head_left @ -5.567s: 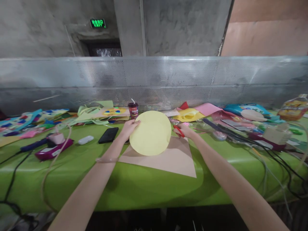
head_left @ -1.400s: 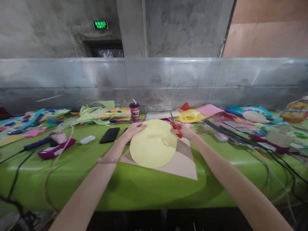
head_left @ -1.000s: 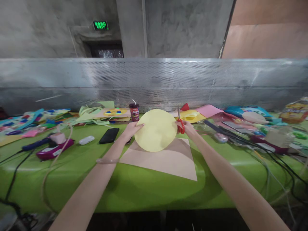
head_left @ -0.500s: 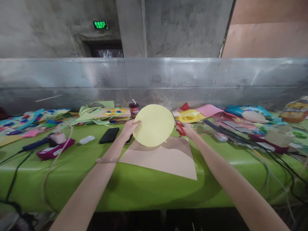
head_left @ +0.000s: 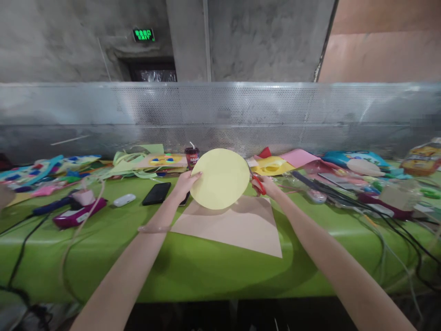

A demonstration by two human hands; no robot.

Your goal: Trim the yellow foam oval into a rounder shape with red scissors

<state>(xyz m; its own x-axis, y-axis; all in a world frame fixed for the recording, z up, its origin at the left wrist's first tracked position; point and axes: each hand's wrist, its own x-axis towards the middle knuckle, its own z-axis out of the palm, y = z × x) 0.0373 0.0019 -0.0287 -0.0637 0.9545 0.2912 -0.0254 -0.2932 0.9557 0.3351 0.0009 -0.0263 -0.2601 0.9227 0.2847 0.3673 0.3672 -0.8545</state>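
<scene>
My left hand (head_left: 186, 182) pinches the left edge of a pale yellow paper disc (head_left: 219, 178) and holds it upright above the table. At the disc's right edge, my right hand (head_left: 267, 185) grips red-handled scissors (head_left: 257, 179), whose blades are mostly hidden behind the disc. Under the disc a tan sheet of paper (head_left: 237, 225) lies flat on the green tablecloth (head_left: 193, 266).
A black phone (head_left: 156, 193), a white case (head_left: 124, 200) and a magenta tool (head_left: 76, 214) lie to the left. A dark drink cup (head_left: 191, 157) stands behind the disc. Coloured paper scraps line the back by the perforated metal panel (head_left: 275, 115); cables and packets crowd the right.
The disc was lying tilted low over the tan sheet, then my left hand raised it upright. The scissors dropped from the disc's top right edge to its right side.
</scene>
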